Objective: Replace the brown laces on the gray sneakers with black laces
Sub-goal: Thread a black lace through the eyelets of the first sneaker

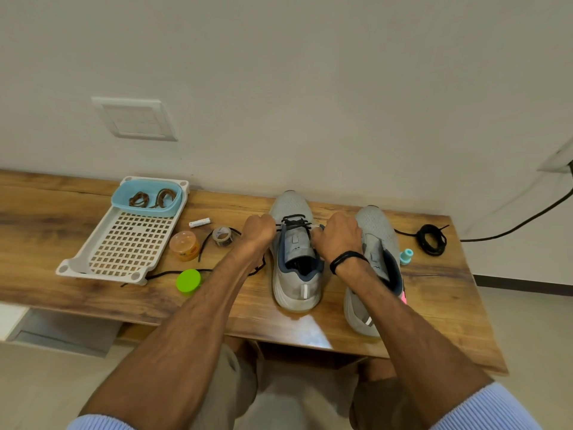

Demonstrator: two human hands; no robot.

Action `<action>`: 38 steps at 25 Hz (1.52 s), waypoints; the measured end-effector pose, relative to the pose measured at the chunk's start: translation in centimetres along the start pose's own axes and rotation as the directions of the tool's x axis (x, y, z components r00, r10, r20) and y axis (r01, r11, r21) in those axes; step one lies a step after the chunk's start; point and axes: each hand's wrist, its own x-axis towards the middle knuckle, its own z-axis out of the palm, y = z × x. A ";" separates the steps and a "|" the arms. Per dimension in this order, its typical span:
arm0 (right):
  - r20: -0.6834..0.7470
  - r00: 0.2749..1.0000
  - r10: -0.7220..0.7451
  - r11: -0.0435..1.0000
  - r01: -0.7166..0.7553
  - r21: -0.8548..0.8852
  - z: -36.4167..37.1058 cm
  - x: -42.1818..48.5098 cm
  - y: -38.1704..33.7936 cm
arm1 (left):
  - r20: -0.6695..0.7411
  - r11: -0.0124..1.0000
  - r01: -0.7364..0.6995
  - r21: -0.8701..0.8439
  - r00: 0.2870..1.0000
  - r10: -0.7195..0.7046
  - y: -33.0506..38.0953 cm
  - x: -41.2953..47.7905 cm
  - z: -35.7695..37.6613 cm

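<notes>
Two gray sneakers stand toes-away on the wooden table. The left sneaker (294, 274) has a black lace (294, 223) crossing its upper eyelets. My left hand (259, 229) grips the lace at the shoe's left side, and the lace's loose end trails leftward over the table. My right hand (338, 235) pinches the lace at the shoe's right side. The right sneaker (376, 231) shows no lace; my right forearm covers part of it. A coiled black lace (431, 239) lies to its right. Two brown laces (152, 198) sit in a blue bowl (124, 193).
A white perforated tray (124, 243) holds the blue bowl at the left. Near it lie a small white battery (199, 223), an orange jar (184, 246), a tape roll (222, 235) and a green lid (188, 281). A teal spool (406, 256) stands beside the right sneaker. A black cable (527, 218) runs off right.
</notes>
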 end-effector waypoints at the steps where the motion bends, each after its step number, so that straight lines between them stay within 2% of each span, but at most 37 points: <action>1: 0.007 1.000 -0.002 1.000 0.002 0.003 0.0 -0.1 -0.1 | -0.017 0.999 0.014 -0.029 1.000 -0.015 0.0 0.1 0.0; 3: 0.018 1.000 -0.002 1.000 0.002 0.001 -0.1 -0.3 -0.4 | -0.054 0.994 0.068 -0.088 0.996 -0.073 -0.1 0.1 0.1; 6: 0.018 1.000 -0.004 1.000 0.004 -0.022 -0.3 -0.3 -0.3 | -0.015 0.984 0.116 -0.132 0.993 -0.119 -0.2 0.0 -0.1; 8: 0.014 1.000 -0.006 0.999 0.007 -0.047 -0.3 -0.1 -0.2 | -0.023 0.991 0.076 -0.111 0.997 -0.080 0.2 -0.3 -0.8; 11: 0.025 1.000 -0.014 0.996 0.016 -0.082 -0.3 -0.2 -0.2 | -0.156 0.998 -0.055 -0.031 0.987 0.049 1.2 -0.2 -2.1; 13: 0.029 0.999 -0.016 0.994 0.019 -0.108 -0.4 -0.3 -0.3 | -0.155 0.982 -0.118 -0.144 0.983 0.096 2.1 -0.2 -2.4; 15: -0.016 0.997 -0.069 0.994 0.067 -0.089 -0.5 -0.3 -0.6 | -0.010 0.934 -0.066 -0.350 0.998 0.066 2.9 -0.8 -2.6; 17: -0.034 0.988 -0.151 0.984 0.153 0.096 -0.7 -0.2 -1.2 | 0.220 0.853 0.088 -0.514 0.975 0.031 3.6 -1.5 -2.9; 19: 0.065 0.968 -0.242 0.893 0.196 0.404 -1.2 -0.6 -2.0 | 0.371 0.730 0.210 -0.651 0.927 0.064 4.1 -1.9 -3.3; 21: 0.203 0.929 -0.309 0.754 0.109 0.648 -1.4 -1.4 -3.0 | 0.445 0.569 0.299 -0.766 0.885 0.135 4.3 -1.9 -3.4; 23: 0.274 0.909 -0.313 0.677 0.012 0.736 -1.0 -1.6 -3.3 | 0.466 0.468 0.350 -0.811 0.871 0.156 4.5 -1.9 -3.2; 25: 0.272 0.925 -0.265 0.600 -0.063 0.797 -0.9 -1.1 -3.2 | 0.465 0.450 0.351 -0.821 0.869 0.170 4.5 -1.8 -3.2; 27: 0.232 0.960 -0.156 0.445 -0.141 0.884 -1.4 -0.1 -2.7 | 0.443 0.498 0.325 -0.804 0.886 0.136 4.5 -1.7 -3.4; 29: 0.152 0.988 -0.038 0.315 -0.132 0.940 -2.2 1.0 -1.9 | 0.335 0.614 0.238 -0.753 0.941 0.046 4.0 -1.2 -3.4; 30: 0.094 0.996 0.011 0.303 -0.093 0.949 -2.4 1.5 -1.4 | 0.247 0.679 0.183 -0.710 0.969 -0.003 3.7 -0.8 -3.2; 32: -0.043 0.997 0.062 0.399 0.014 0.917 -2.3 2.1 -0.7 | 0.072 0.794 0.089 -0.601 0.996 -0.058 2.9 0.1 -3.1; 33: -0.097 0.994 0.058 0.465 0.059 0.883 -2.0 2.3 -0.5 | -0.006 0.861 0.033 -0.508 0.999 -0.042 2.6 0.3 -3.1; 34: -0.120 0.992 0.036 0.515 0.085 0.853 -1.6 2.3 -0.5 | -0.084 0.943 -0.022 -0.332 0.996 -0.006 2.4 0.6 -3.2; 35: -0.116 0.993 0.002 0.554 0.096 0.827 -1.3 2.3 -0.5 | -0.135 0.996 -0.061 -0.066 0.990 0.051 2.2 0.4 -3.3; 36: -0.094 0.995 -0.040 0.588 0.099 0.802 -1.1 2.2 -0.6 | -0.173 0.969 -0.066 0.240 0.979 0.110 2.1 -0.1 -3.2; 37: -0.068 0.994 -0.090 0.625 0.109 0.773 -0.9 2.0 -0.6 | -0.222 0.867 -0.043 0.496 0.959 0.175 2.0 -0.7 -3.0; 38: -0.042 0.989 -0.144 0.662 0.128 0.739 -0.7 1.8 -0.7 | -0.288 0.767 -0.026 0.641 0.918 0.272 1.9 -1.1 -2.8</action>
